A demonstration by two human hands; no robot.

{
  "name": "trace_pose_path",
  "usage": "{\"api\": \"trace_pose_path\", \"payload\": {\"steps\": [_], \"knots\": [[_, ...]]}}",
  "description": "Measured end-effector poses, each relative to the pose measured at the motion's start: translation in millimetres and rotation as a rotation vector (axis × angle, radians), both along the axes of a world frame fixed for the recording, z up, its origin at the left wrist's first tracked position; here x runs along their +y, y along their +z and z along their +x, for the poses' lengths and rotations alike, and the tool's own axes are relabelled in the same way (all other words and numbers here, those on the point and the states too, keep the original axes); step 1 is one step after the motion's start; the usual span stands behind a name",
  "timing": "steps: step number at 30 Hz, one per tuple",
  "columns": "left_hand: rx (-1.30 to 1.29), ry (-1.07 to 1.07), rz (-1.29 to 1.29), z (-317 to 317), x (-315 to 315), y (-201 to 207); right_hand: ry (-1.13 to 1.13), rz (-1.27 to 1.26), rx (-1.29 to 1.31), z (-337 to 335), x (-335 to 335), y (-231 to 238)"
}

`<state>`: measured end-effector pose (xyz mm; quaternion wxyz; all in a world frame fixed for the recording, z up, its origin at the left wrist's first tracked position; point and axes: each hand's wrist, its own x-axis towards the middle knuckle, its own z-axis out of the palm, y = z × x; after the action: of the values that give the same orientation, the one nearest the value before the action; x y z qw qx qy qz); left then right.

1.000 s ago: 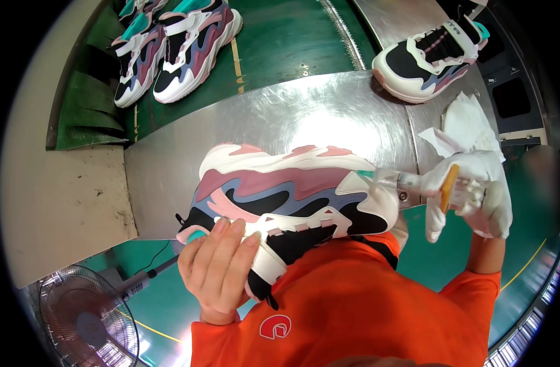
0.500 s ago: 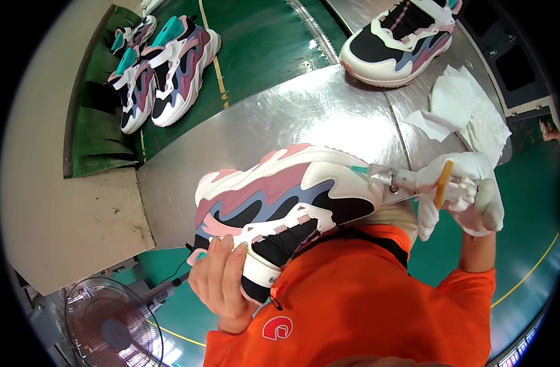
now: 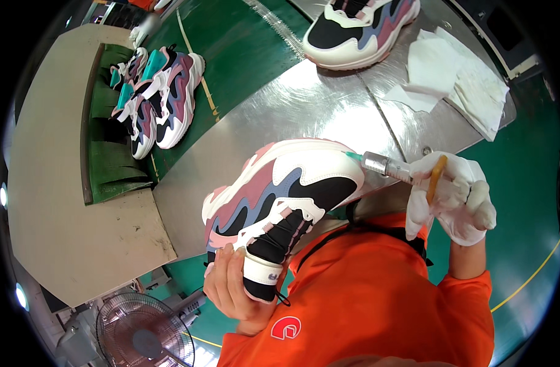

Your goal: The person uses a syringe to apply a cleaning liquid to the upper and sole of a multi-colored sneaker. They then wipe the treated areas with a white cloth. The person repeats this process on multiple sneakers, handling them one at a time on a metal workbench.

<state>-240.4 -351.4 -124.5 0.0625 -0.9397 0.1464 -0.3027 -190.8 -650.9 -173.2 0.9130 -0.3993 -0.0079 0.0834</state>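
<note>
Shoe [image 3: 274,189]: over the near part of the metal worktop [image 3: 255,116], just in front of the person's orange shirt [image 3: 378,293], turned on its side, sole edge facing away. Whether it rests on the worktop, I cannot tell. Long axis slants: heel near and left, toe far and right. Left hand [image 3: 237,290], bare, is the nearer one, directly on the shoe; its fingers wrap the ankle end by the white strap [image 3: 260,270]. Right hand [image 3: 451,199], white-gloved, stands off to the right of the toe, fingers curled round the back part of a clear syringe [image 3: 384,165]. Syringe points left; its green tip [image 3: 353,156] sits where toe meets sole, contact too fine to judge. White cloths [image 3: 439,67] lie beyond the right hand; second shoe [image 3: 353,40] farther off.
</note>
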Motion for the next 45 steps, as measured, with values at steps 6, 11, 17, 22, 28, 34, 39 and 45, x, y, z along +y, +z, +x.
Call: {"api": "trace_pose_path", "payload": {"steps": [6,11,17,22,28,34,39,45], "knots": [[-0.008,-0.024,0.013,1.5,-4.4,0.7,-0.026,0.036,0.039,-17.8,3.7,3.3],[-0.009,-0.044,0.008,2.7,-2.5,0.0,-0.079,0.005,0.06,-23.5,8.6,10.2],[-0.01,-0.054,0.019,3.3,0.5,1.5,-0.153,-0.036,0.117,-28.6,17.4,22.0],[-0.041,-0.062,-0.011,4.6,3.1,-0.7,-0.148,-0.139,0.144,-31.0,21.6,31.1],[-0.043,-0.075,-0.02,7.8,5.2,-0.4,-0.163,-0.284,0.254,-28.1,30.5,56.9],[0.093,-0.077,-0.085,19.6,2.1,17.9,-0.021,-0.123,0.178,-38.9,28.6,39.7],[0.175,-0.129,-0.066,47.9,3.6,32.3,0.006,-0.205,-0.013,-37.9,29.8,13.1],[0.316,-0.129,-0.163,79.3,1.7,45.0,-0.034,-0.412,-0.293,-28.3,30.9,-8.9]]}}
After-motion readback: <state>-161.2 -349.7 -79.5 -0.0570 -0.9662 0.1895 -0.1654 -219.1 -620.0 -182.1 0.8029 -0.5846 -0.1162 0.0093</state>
